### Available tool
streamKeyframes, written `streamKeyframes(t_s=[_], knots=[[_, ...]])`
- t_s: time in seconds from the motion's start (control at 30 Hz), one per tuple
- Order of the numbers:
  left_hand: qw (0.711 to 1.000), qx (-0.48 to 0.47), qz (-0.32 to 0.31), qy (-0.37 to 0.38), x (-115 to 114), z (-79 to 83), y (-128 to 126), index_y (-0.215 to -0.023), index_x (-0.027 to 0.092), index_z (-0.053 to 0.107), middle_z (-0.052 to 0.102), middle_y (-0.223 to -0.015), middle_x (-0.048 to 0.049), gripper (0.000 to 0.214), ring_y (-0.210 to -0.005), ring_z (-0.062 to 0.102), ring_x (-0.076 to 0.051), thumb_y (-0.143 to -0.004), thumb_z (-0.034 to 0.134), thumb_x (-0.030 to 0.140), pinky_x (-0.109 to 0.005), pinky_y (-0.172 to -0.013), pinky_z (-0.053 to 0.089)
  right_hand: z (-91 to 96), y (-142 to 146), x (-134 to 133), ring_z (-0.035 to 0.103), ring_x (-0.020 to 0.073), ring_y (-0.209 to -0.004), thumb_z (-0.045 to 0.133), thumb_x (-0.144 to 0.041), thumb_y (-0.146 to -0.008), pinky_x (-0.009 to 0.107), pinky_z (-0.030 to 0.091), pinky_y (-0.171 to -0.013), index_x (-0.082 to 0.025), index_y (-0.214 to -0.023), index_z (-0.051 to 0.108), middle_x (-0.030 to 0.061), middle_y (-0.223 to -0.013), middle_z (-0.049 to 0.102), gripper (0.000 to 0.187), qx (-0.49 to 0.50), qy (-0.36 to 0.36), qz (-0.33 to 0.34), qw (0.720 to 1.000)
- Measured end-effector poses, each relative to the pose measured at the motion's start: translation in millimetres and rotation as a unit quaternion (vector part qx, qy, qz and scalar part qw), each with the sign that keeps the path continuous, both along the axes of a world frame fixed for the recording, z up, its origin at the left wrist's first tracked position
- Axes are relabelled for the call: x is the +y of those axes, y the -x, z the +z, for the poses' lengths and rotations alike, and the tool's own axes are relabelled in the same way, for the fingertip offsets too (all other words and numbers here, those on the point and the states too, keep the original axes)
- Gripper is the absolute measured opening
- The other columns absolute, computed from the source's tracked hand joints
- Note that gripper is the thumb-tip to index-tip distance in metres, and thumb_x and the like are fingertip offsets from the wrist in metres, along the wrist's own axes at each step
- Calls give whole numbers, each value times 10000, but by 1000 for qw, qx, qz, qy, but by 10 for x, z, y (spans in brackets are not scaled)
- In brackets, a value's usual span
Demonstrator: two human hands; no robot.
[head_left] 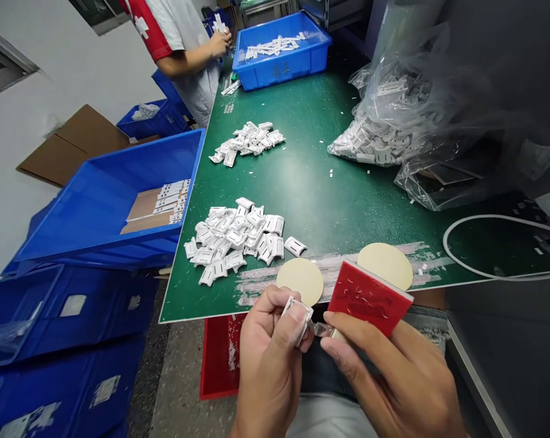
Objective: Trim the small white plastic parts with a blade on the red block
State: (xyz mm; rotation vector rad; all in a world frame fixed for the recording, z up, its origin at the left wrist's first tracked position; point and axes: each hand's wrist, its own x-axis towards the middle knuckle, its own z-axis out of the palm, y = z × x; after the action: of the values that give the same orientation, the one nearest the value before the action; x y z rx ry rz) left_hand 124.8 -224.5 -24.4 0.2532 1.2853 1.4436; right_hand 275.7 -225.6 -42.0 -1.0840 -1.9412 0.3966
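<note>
Near the table's front edge, my left hand (275, 359) is closed on a small white plastic part (297, 319), thumb pressed on its face. My right hand (393, 371) pinches a small tool with a pale handle and a shiny, blade-like tip (321, 330); the tip meets or nearly meets the part's right side. A square red pad (368, 298) with a white edge and small shavings on it is also held in the right hand's fingers. Just beyond the hands lies a pile of similar white parts (233, 237), with one loose part (295, 246) at its right.
Two round cream discs (301, 281) lie on the green table (302, 182). Farther back are a second pile (250, 141), a clear bag of parts (384, 128) and a blue bin (279, 64). A co-worker (179, 48) stands at left. Below is a red bin (218, 359).
</note>
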Motion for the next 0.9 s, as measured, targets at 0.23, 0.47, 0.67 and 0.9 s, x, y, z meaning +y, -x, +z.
streamKeyframes(t_s=[0.23,0.47,0.67,0.9], knots=[[1000,-4,3,8,12,21,11,-765,166,662,565,-631,44,483,-511,449,-53,-587,1055,381,-170,-499,397,-28,-14,9,795,180,-887,689,-103,-1025,284,594,-847,-204,-1231,712,50,-1054,844,230,-11,19,17,1000],[1000,-4,-4,9,33,23,5,-760,169,660,554,-618,47,482,-511,438,-52,-595,1055,389,-168,-503,401,-25,-20,-8,807,188,-900,685,-121,-1032,284,599,-832,-210,-1199,728,62,-1046,847,194,-5,25,4,1000],[1000,-15,-8,-18,-20,-51,1,-751,166,646,552,-638,42,429,-524,441,-51,-670,1026,346,-165,-508,399,-40,-38,-9,804,182,-904,705,-135,-1036,279,595,-830,-234,-1222,718,51,-1069,846,211,-15,33,2,999],[999,-29,-5,-34,-74,-135,25,-837,168,690,578,-696,30,327,-551,455,-56,-763,975,310,-175,-527,392,-18,-39,-4,807,180,-925,704,-150,-1040,272,583,-832,-244,-1204,717,36,-1045,841,189,-18,29,-12,999]])
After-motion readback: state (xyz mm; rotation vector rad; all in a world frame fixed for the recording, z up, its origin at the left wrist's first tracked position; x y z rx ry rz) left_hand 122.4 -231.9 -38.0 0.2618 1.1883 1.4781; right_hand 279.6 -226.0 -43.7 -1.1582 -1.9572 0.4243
